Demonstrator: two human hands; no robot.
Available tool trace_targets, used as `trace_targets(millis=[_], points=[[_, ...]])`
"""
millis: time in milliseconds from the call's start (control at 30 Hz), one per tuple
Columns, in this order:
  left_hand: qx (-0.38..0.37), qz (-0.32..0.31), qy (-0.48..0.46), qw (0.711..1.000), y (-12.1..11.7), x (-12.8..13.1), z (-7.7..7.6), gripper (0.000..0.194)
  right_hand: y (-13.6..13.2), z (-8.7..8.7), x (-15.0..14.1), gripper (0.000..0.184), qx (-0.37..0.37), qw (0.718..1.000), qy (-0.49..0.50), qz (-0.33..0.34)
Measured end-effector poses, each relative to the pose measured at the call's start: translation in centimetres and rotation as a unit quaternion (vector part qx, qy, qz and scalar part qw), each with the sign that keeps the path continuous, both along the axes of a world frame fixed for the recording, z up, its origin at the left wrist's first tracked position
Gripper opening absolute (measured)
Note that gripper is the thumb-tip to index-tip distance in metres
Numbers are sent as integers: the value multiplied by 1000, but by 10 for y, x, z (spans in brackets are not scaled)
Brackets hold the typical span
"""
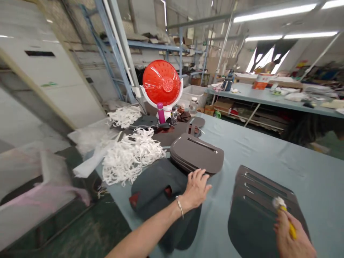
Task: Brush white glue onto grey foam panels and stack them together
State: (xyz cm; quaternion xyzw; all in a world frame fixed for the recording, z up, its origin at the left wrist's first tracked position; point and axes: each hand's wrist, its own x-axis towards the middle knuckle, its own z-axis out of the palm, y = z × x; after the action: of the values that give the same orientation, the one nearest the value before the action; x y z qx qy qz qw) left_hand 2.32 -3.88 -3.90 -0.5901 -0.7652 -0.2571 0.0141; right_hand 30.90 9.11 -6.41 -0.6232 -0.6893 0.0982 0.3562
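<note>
My right hand [292,234] is closed around the yellow handle of a brush [280,203] with a white, fuzzy head, somewhat blurred. The brush is over a dark grey panel stack [258,215] with slotted, glossy strips along its far side. My left hand [197,188], fingers apart and slightly bent, is at the near edge of a second stack of dark grey slotted panels [197,152]; whether it touches them I cannot tell. Under the left forearm lie larger dark pieces [161,186] with reddish-brown patches showing.
White shredded strips [131,157] are heaped at the table's left edge. Behind stand a red dish-shaped heater [161,82], a magenta bottle [161,113] and a glass jar [193,105]. The blue-green table [242,143] extends right; another worktable [242,89] is beyond it.
</note>
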Motion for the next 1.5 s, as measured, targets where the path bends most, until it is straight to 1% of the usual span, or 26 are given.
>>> trace_targets(millis=[67, 133, 200, 267, 333, 433, 500, 567, 600, 667, 700, 767, 833, 900, 933, 967, 1000, 1033, 1100, 1167, 1200, 1233, 1300, 1367, 1433, 1500], points=[[6, 45, 16, 999, -1, -40, -1, 38, -9, 24, -60, 43, 1, 997, 81, 3], [11, 73, 34, 997, 0, -76, -4, 41, -16, 46, -123, 42, -5, 988, 152, 32], [14, 76, 49, 996, 0, -104, -9, 44, -21, 63, -187, 42, -29, 973, 210, 93], [14, 59, 60, 996, -2, -123, -15, 42, -25, 74, -248, 42, -59, 952, 251, 165], [18, 42, 66, 997, -4, -135, -21, 41, -30, 78, -303, 40, -89, 929, 273, 235], [29, 34, 65, 997, -5, -144, -28, 42, -35, 74, -369, 34, -124, 897, 270, 329], [33, 29, 58, 997, -4, -147, -32, 41, -33, 66, -400, 31, -142, 877, 250, 386], [38, 25, 49, 998, -4, -149, -35, 41, -24, 57, -421, 28, -154, 867, 223, 419], [42, 24, 44, 998, -3, -150, -37, 42, -16, 53, -430, 28, -152, 870, 213, 419], [53, 26, 32, 998, -3, -151, -39, 45, 5, 47, -447, 30, -126, 890, 204, 387], [57, 27, 26, 998, -2, -152, -40, 46, 17, 46, -455, 32, -106, 906, 203, 356], [65, 29, 17, 997, -2, -153, -42, 46, 39, 45, -472, 35, -63, 940, 195, 273], [70, 32, 14, 997, -1, -153, -42, 44, 55, 44, -484, 37, -35, 960, 180, 212], [72, 32, 15, 997, -1, -153, -41, 44, 65, 42, -485, 37, -28, 964, 169, 201], [71, 30, 17, 997, -1, -153, -41, 44, 69, 40, -480, 38, -32, 965, 165, 202], [69, 29, 18, 997, 0, -153, -40, 44, 73, 38, -469, 38, -36, 967, 158, 196], [67, 28, 20, 997, 0, -153, -39, 43, 77, 36, -453, 38, -40, 972, 149, 175], [66, 27, 23, 997, 1, -153, -38, 43, 82, 35, -433, 38, -42, 979, 139, 142], [66, 21, 31, 997, 2, -153, -37, 41, 93, 34, -383, 38, -42, 990, 119, 55], [67, 11, 40, 997, 3, -153, -35, 39, 101, 36, -330, 38, -40, 993, 106, -34], [68, 6, 46, 997, 3, -153, -35, 38, 102, 38, -306, 39, -40, 992, 102, -70], [69, 3, 51, 996, 3, -153, -33, 37, 101, 40, -285, 39, -41, 990, 99, -92], [66, -3, 59, 996, 3, -153, -31, 37, 90, 43, -255, 38, -45, 989, 94, -101], [59, -8, 63, 996, 2, -152, -27, 36, 70, 43, -236, 36, -49, 990, 93, -88], [51, -13, 62, 997, 1, -151, -25, 37, 41, 41, -224, 34, -50, 990, 101, -89], [48, -18, 54, 997, -1, -150, -23, 37, 6, 41, -215, 31, -47, 989, 102, -96]])
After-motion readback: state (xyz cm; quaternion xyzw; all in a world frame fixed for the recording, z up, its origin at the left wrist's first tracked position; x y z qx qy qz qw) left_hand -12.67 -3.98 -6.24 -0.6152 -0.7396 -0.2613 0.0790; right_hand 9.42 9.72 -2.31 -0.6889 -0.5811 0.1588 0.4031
